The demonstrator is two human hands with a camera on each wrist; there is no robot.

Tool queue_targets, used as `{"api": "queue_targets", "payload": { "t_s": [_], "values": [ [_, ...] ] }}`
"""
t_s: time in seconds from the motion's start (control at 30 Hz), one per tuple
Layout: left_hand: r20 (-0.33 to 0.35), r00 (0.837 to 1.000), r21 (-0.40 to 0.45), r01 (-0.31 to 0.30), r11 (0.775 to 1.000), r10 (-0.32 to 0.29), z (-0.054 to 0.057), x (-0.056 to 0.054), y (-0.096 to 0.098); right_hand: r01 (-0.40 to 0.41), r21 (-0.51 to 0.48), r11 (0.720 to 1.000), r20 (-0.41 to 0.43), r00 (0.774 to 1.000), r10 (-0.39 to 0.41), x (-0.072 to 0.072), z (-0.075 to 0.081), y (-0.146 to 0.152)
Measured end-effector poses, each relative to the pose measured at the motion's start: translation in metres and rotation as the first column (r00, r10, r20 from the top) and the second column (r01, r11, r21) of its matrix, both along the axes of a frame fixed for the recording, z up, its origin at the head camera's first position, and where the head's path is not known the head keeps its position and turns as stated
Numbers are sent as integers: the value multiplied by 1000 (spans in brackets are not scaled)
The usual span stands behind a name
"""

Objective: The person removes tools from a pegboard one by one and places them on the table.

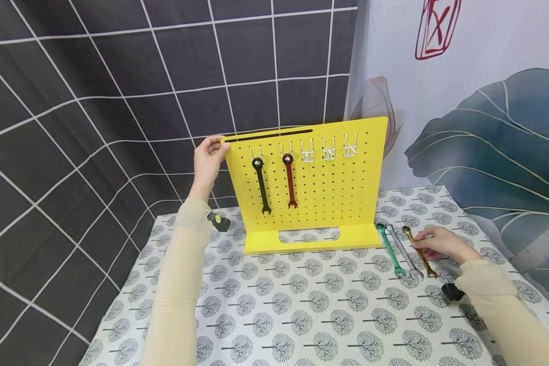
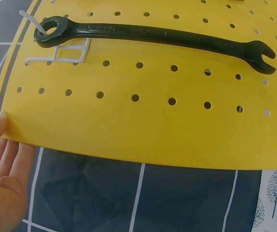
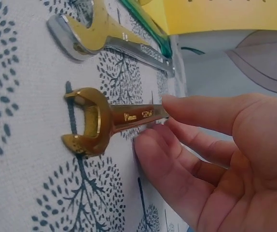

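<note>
My left hand [image 1: 207,161] holds the upper left corner of a yellow pegboard [image 1: 329,198], thumb on the front and fingers behind. Near it, a black combination wrench [image 2: 153,36] hangs by its ring end on a white hook; a red wrench [image 1: 290,180] hangs to its right. On the right, my right hand [image 1: 444,244] pinches the shaft of a gold wrench [image 3: 97,121] between thumb and fingers, over the patterned cloth. Its open end points toward the front, and the fingers hide part of the shaft. Beside it lie a silver wrench [image 1: 404,252] and a green wrench [image 1: 391,251].
Three white hooks [image 1: 328,150] without wrenches stick out of the board's upper right. The board's foot [image 1: 261,244] rests on the tree-patterned tablecloth [image 1: 302,305]. Behind stand a dark gridded backdrop [image 1: 174,66] and, at right, a leaf-printed curtain [image 1: 498,137].
</note>
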State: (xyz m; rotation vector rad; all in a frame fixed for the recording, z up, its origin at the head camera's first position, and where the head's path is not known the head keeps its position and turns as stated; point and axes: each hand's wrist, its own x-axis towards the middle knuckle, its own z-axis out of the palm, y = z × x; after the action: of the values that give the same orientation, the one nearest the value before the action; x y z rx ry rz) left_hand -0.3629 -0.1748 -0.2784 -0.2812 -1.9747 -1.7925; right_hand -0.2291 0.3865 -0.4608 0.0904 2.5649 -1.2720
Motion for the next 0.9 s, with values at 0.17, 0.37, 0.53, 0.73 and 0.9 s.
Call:
{"api": "queue_targets", "payload": {
  "t_s": [0.17, 0.37, 0.53, 0.73, 0.9],
  "values": [
    [6, 1000, 20, 3, 1000, -3, 0, -1, 0, -4, 10, 1000, -14, 1000, 5, 0, 3, 1],
    [-4, 1000, 3, -2, 1000, 2, 0, 0, 0, -22, 4, 1000, -24, 999, 22, 0, 10, -3],
    [-12, 1000, -8, -5, 1000, 5, 1, 0, 0, -33, 14, 999, -53, 998, 33, -2, 16, -10],
    [-10, 1000, -10, 4, 1000, -4, 2, 3, 0, -41, 41, 998, -66, 997, 44, -6, 24, -20],
    [5, 1000, -17, 1, 1000, -1, 2, 4, 0, -34, 28, 999, -66, 997, 36, -8, 30, -31]
  ]
}}
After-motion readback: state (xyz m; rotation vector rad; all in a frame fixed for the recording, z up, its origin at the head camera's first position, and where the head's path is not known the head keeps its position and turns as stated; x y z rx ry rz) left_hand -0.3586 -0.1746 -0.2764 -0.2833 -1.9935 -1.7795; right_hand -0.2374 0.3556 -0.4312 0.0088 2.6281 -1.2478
